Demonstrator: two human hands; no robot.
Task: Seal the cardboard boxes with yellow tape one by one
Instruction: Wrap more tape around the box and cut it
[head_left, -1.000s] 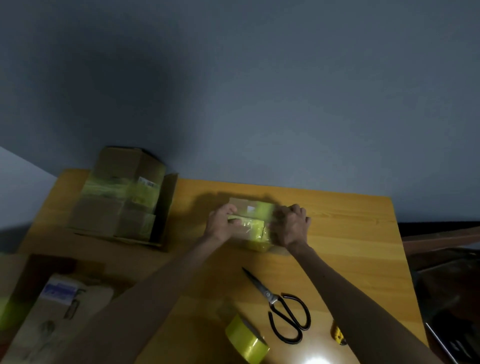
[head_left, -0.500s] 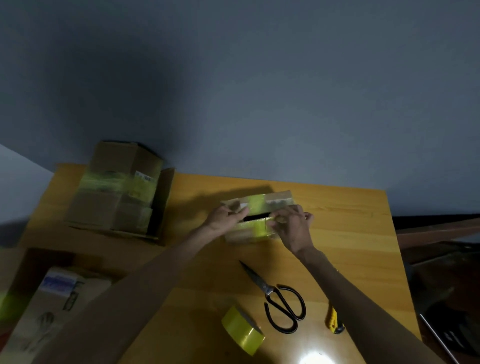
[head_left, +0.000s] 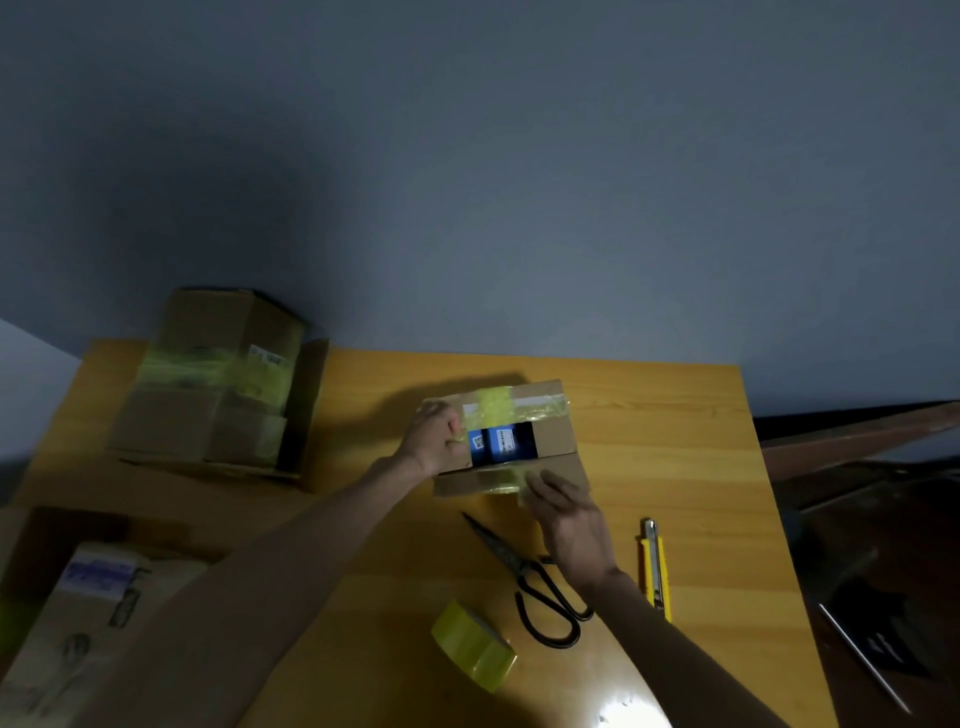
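Left hand (head_left: 439, 439) grips box (head_left: 550, 441) end to steady it; right hand (head_left: 566, 514), fingers straight, presses flap (head_left: 467, 482) under fingertips, likely closing it.

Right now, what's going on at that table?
A person is working on a small cardboard box in the middle of the table. Its top is open, with blue packs showing inside. The left hand grips the box's left edge. The right hand rests its fingers on the near flap, where a yellow tape strip sits. The tape roll, scissors and a yellow utility knife lie untouched nearer the person. Already taped boxes stand stacked at the back left.
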